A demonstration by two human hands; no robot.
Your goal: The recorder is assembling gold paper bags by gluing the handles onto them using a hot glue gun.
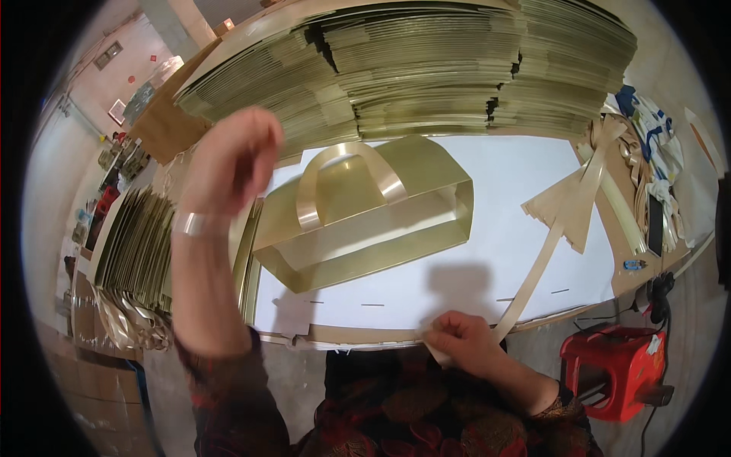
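A gold paper gift bag (pixel 358 194) lies on its side on a white sheet, its open mouth facing me. One beige ribbon handle (pixel 340 152) arches over its upper panel. My left hand (pixel 232 156) is raised in the air by the bag's left end; its fingers curl away and are blurred, so what they hold, if anything, does not show. At the table's front edge, my right hand (pixel 461 339) pinches a beige ribbon (pixel 525 289). This strip runs up toward a fanned bundle of ribbons (pixel 567 206) at the right.
Tall stacks of flat gold bags (pixel 426 68) line the back of the table. More folded bags (pixel 137 244) stand upright at the left, ribbons hanging below. A black phone (pixel 654 221) and a small blue item (pixel 634 264) lie at the right. A red stool (pixel 617 373) stands below.
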